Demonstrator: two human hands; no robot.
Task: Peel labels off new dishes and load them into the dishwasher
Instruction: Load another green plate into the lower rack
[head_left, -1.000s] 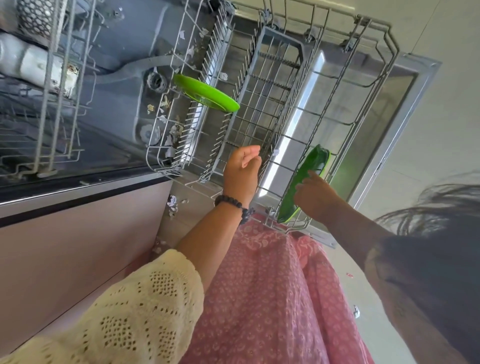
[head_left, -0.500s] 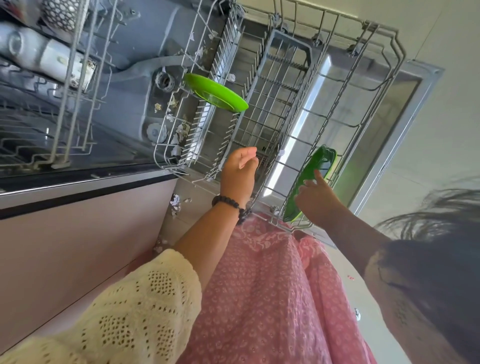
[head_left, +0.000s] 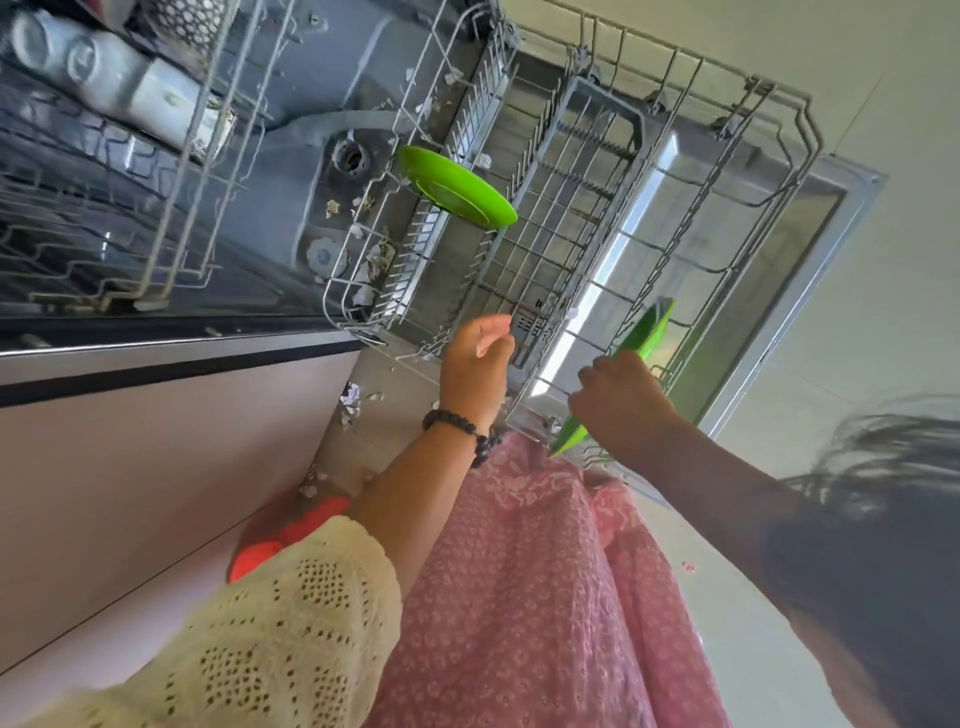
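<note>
Your right hand (head_left: 621, 400) has slid the green plate (head_left: 641, 338) deeper into the lower rack (head_left: 571, 270), gripping its rim; your left hand (head_left: 475, 364) hovers loosely curled, holding nothing. It looks light, stiff, slick plastic, so keep hold at the edge.

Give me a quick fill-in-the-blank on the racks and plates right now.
1. The right hand holds a ____ plate at the lower rack.
2. The left hand holds ____.
3. A beaded ____ sits on the left wrist.
4. The lower rack already holds ____ standing plate.

Missing: green; nothing; bracelet; one
</note>
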